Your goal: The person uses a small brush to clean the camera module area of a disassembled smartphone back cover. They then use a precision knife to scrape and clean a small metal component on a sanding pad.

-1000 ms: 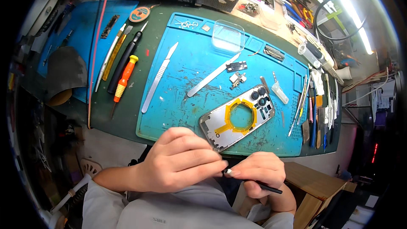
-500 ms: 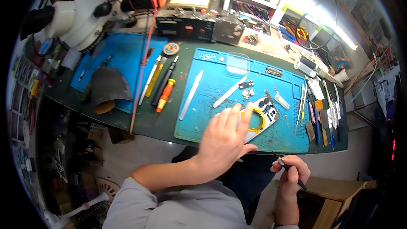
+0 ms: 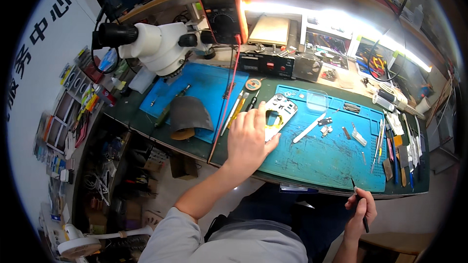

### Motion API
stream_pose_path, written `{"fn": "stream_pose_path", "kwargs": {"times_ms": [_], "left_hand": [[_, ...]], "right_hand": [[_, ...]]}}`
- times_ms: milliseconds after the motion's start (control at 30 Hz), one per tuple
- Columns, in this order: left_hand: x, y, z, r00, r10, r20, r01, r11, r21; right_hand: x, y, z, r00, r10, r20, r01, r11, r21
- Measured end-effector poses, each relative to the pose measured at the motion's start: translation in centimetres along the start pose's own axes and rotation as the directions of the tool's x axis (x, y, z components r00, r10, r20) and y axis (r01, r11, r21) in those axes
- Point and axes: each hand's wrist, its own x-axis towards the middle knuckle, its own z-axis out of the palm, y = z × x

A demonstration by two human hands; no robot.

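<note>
Farther left over the mat [image 3: 317, 163] now, the left hand [image 3: 247, 141] grips a phone frame [image 3: 286, 111], the right hand [image 3: 361, 208] a tool [image 3: 366, 224].

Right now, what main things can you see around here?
Microscope: one, white and black, rear left
Multimeter: one, orange and black, rear centre
Mats: two, blue, side by side
Clear box: one, colourless, right mat's rear
Spool: one, orange, between mats
Fan: one, white, lower left
Phone frame: one, silver and yellow, right mat's left side
Pen-like tool: one, black, in right hand
Left hand: one, bare, at phone frame
Right hand: one, bare, lower right
</note>
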Motion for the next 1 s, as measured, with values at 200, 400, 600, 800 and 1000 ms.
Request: {"fn": "stream_pose_path", "kwargs": {"times_ms": [200, 400, 600, 800, 1000], "left_hand": [[-0.2, -3.3, -4.7, 0.975, 0.192, -0.114, -0.194, 0.981, -0.009], [-3.5, -9.4, -12.0, 0.969, 0.145, 0.201, -0.202, 0.932, 0.301], [-2.0, -13.8, -9.6, 0.943, 0.233, -0.239, -0.149, 0.934, 0.325], [-2.5, 1.3, -5.8, 0.768, 0.605, -0.209, -0.614, 0.789, 0.024], [-1.5, 9.1, -0.1, 0.720, 0.667, -0.193, -0.693, 0.704, -0.155]], "right_hand": [[-0.3, -0.8, 0.2, 0.997, -0.071, 0.017, 0.072, 0.997, -0.033], [-0.4, -0.4, -0.3, 0.997, -0.040, 0.060, 0.037, 0.998, 0.054], [1.4, -1.8, -0.8, 0.993, -0.095, 0.064, 0.090, 0.993, 0.080], [1.3, -1.4, -1.7, 0.997, -0.074, -0.001, 0.074, 0.996, 0.054], [0.7, -1.7, -3.5, 0.993, -0.113, 0.036, 0.116, 0.991, -0.066]]}}
